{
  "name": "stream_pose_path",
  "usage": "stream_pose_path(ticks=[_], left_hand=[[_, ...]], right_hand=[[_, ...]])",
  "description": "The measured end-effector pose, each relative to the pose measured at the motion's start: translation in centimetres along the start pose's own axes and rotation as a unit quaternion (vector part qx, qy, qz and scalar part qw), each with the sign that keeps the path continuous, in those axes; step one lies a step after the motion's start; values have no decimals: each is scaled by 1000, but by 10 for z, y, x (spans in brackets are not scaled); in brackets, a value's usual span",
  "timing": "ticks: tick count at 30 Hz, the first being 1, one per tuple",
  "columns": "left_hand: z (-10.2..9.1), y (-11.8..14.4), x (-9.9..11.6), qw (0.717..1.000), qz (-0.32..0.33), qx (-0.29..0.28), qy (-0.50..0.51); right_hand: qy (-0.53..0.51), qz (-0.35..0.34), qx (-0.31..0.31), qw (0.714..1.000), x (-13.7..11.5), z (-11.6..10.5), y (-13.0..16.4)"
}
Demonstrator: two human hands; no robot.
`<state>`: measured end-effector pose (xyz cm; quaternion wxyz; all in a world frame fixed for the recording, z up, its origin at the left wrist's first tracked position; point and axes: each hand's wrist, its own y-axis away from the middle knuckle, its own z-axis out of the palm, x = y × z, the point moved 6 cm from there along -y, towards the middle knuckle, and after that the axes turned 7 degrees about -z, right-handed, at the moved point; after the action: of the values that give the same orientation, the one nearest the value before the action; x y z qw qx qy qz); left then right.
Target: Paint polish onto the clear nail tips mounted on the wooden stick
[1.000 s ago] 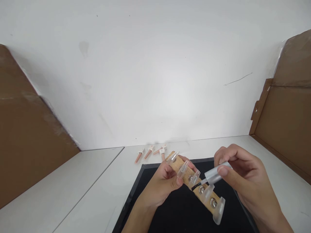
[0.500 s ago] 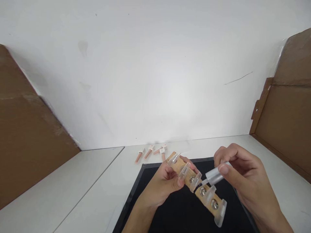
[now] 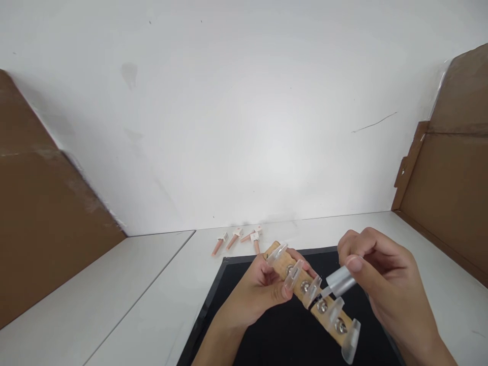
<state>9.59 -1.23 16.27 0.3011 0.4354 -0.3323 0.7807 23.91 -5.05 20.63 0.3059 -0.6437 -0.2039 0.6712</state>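
Note:
My left hand (image 3: 259,292) grips the upper end of a wooden nail holder (image 3: 309,295), a light bar with round metal studs and several clear false nail tips standing on it. The bar slants down to the right above a black mat (image 3: 290,340). My right hand (image 3: 381,284) pinches the silver cap of a nail polish brush (image 3: 339,281) between thumb and forefinger. The brush's tip rests against a clear nail tip (image 3: 314,288) near the middle of the bar.
Several small pink-handled pieces with white ends (image 3: 238,239) lie on the white table (image 3: 152,295) beyond the mat. Brown cardboard panels stand at the left (image 3: 41,218) and right (image 3: 446,193). A white wall rises behind.
Both hands and the holder have shifted slightly down and to the right. The brush stays at the middle nail tip.

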Motion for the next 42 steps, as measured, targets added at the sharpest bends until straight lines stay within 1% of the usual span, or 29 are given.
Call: stream_pose_path(ticks=[5, 12, 17, 21, 25, 29, 35, 42], left_hand=[[0, 0, 1, 1000, -5, 6, 1], [-3, 1, -1, 1000, -1, 7, -5], [-6, 2, -3, 1000, -5, 6, -14], [-8, 4, -3, 1000, -1, 10, -22], [-12, 6, -4, 999, -6, 19, -30], [-14, 4, -4, 999, -10, 28, -39], [-11, 0, -3, 998, -18, 48, -37], [-10, 1, -2, 999, -12, 39, -34]], right_hand=[[14, -28, 5, 999, -4, 1, 2], [19, -43, 26, 999, -3, -1, 2], [24, -42, 41, 998, 0, -5, 3], [19, -45, 55, 997, 3, -8, 4], [-8, -53, 67, 996, 3, -11, 4], [-22, -61, 54, 996, 0, -8, 4], [-17, -52, 4, 999, -2, 0, 6], [11, -57, 24, 998, -5, 0, 3]])
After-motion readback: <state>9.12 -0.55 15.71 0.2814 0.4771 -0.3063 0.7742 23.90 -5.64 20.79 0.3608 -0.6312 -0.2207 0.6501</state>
